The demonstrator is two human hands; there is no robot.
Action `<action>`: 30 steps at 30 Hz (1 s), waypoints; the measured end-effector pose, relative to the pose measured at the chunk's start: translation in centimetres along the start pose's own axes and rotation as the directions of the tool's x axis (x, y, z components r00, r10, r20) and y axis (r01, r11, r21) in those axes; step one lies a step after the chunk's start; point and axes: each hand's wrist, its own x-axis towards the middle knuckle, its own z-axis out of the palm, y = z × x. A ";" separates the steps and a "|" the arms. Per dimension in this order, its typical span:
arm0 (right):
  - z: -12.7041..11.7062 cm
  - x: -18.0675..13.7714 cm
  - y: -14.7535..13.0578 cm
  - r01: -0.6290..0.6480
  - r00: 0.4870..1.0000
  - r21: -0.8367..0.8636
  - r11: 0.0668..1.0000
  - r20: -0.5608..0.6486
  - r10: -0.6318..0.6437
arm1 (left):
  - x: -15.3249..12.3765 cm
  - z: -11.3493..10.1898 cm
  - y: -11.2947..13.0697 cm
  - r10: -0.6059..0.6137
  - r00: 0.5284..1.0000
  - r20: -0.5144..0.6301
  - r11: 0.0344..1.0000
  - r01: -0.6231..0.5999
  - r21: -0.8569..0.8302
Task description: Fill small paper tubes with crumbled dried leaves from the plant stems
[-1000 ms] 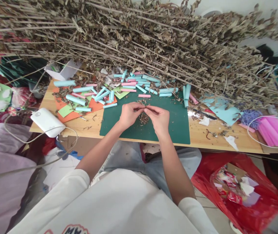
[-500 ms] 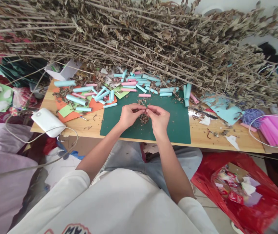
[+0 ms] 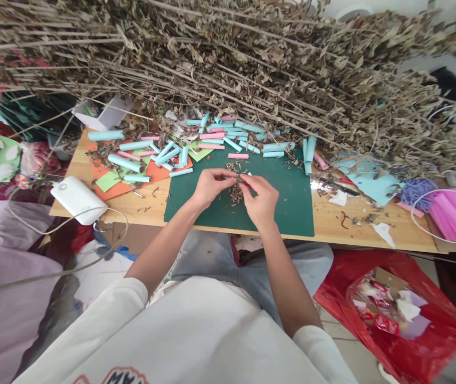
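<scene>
Over the dark green cutting mat (image 3: 292,208), my left hand (image 3: 210,188) and my right hand (image 3: 263,198) meet almost fingertip to fingertip. Each has its thumb and forefinger pinched, and a small dark piece of dried leaf (image 3: 239,177) shows between them. Under the fingers lies a small heap of crumbled dried leaves (image 3: 236,196), with more crumbs just beyond. Rolled blue paper tubes (image 3: 167,153) and pink tubes (image 3: 238,156) are scattered behind the hands, some on the mat's far edge.
A large bundle of dried leafy stalks (image 3: 228,69) stretches across the back. A white power bank (image 3: 79,200) with a cable sits at the left table edge. Blue paper (image 3: 372,178), purple yarn (image 3: 416,193) and pink paper (image 3: 454,213) lie right. A red rubbish bag (image 3: 444,320) stands below.
My right hand's fingers have shifted slightly and spread a little from the left fingertips. My left hand stays nearly in place. The view has moved very slightly.
</scene>
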 end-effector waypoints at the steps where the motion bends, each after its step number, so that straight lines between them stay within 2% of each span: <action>1: -0.1 -0.1 0.2 0.056 0.998 -0.080 0.995 0.021 -0.055 | 0.0 0.0 0.0 -0.018 1.000 0.002 1.000 0.018 -0.008; 7: -0.6 0.0 0.9 0.258 0.966 -0.350 0.900 0.065 -0.251 | -0.1 0.1 0.5 -0.074 0.997 0.028 0.995 0.076 -0.063; 11: -0.5 0.2 1.0 0.394 0.911 -0.438 0.808 0.066 -0.408 | -0.1 0.1 0.6 -0.104 0.992 0.065 0.989 0.110 -0.101; 14: -0.4 0.2 0.9 0.409 0.901 -0.448 0.795 0.060 -0.430 | -0.2 0.3 0.6 -0.123 0.989 0.079 0.982 0.133 -0.130; 18: 0.0 0.0 0.0 0.303 0.947 -0.328 0.895 -0.003 -0.322 | -0.4 0.6 0.5 -0.150 0.987 0.065 0.970 0.159 -0.184; 21: 0.4 -0.2 -0.6 0.104 0.990 -0.125 0.987 -0.084 -0.115 | -0.5 0.6 0.5 -0.213 0.975 0.069 0.939 0.224 -0.261; 23: 0.5 -0.4 -0.6 -0.025 0.995 0.020 0.999 -0.097 0.027 | -0.6 0.6 0.5 -0.251 0.965 0.074 0.912 0.261 -0.317; 25: 0.6 -0.5 -0.4 -0.099 0.990 0.127 0.987 -0.092 0.111 | -0.5 0.5 0.6 -0.271 0.960 0.077 0.890 0.280 -0.359; 28: 0.4 -0.6 -0.1 -0.117 0.988 0.180 0.977 -0.074 0.132 | -0.5 0.5 0.7 -0.280 0.957 0.074 0.880 0.286 -0.379; 30: 0.1 -0.7 -0.2 -0.079 0.994 0.155 0.985 -0.057 0.089 | -0.6 0.5 0.8 -0.278 0.958 0.076 0.883 0.285 -0.373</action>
